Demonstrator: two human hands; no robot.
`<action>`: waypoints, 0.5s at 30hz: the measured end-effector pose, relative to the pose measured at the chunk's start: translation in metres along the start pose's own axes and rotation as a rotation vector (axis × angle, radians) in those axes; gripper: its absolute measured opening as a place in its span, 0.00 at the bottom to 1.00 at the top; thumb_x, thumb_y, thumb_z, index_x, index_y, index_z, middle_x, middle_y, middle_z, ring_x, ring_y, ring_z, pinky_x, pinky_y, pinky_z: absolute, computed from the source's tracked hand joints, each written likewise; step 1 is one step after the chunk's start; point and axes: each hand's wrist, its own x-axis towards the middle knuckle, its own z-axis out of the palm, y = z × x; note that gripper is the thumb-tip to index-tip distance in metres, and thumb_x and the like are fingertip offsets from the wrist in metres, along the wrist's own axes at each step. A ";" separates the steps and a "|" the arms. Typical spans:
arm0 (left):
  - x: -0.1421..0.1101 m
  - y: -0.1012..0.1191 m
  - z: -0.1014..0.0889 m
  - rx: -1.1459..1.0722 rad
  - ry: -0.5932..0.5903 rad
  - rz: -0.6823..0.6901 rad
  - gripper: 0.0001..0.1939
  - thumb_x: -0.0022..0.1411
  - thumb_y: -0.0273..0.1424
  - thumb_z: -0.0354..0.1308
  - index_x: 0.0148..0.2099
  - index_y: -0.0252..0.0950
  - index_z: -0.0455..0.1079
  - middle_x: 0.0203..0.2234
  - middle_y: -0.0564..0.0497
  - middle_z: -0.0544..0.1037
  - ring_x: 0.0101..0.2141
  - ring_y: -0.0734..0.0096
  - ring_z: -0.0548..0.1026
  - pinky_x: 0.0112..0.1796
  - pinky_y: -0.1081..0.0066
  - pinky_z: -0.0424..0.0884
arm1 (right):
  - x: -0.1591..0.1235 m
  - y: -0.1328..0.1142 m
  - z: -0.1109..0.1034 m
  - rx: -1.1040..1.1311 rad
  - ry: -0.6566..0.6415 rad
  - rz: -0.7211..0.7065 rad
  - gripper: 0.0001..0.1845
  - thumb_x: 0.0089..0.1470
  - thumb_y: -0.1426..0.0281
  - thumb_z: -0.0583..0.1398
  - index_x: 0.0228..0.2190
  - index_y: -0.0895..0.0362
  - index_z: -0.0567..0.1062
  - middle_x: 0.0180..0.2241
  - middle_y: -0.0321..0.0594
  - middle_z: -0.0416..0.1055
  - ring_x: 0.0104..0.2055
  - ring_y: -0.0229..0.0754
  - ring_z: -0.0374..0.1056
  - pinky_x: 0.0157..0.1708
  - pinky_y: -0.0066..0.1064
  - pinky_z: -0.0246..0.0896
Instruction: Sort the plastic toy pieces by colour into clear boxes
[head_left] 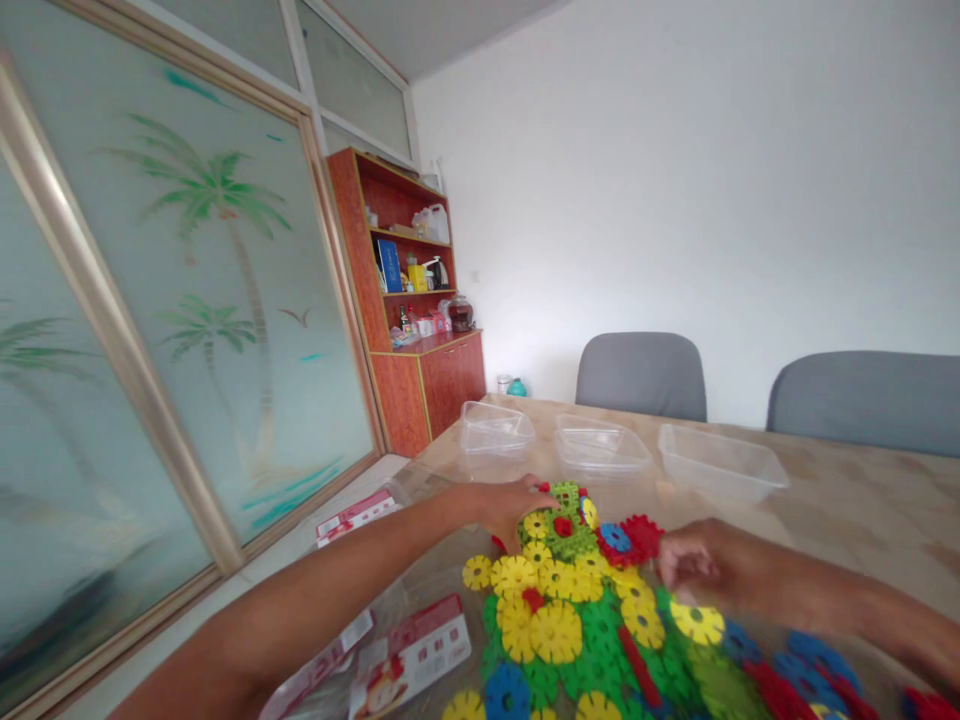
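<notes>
A pile of plastic gear-shaped building pieces (585, 620) in yellow, green, red and blue lies on the table (862, 500) in front of me. My left hand (510, 508) reaches over the pile's far left edge, fingers curled against a green and yellow cluster (564, 520). My right hand (694, 563) rests at the pile's right side, fingers bent and pinched near a yellow gear (697, 622) and a red gear (643, 535). What it grips is too blurred to name.
Three see-through plastic tubs (495, 428) (602, 447) (720, 462) stand in a row beyond the pile. Red-and-white printed cards (409, 660) lie at the near left. Two grey chairs (641, 375) (870, 400) stand behind the table. A red cupboard (412, 300) is by the wall.
</notes>
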 end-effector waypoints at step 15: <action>0.033 0.104 -0.005 -0.043 -0.059 0.311 0.36 0.53 0.29 0.65 0.62 0.29 0.59 0.60 0.40 0.59 0.60 0.53 0.59 0.55 0.65 0.61 | 0.015 0.025 -0.013 -0.254 0.443 -0.040 0.14 0.53 0.68 0.49 0.26 0.57 0.73 0.24 0.40 0.73 0.27 0.44 0.67 0.28 0.32 0.59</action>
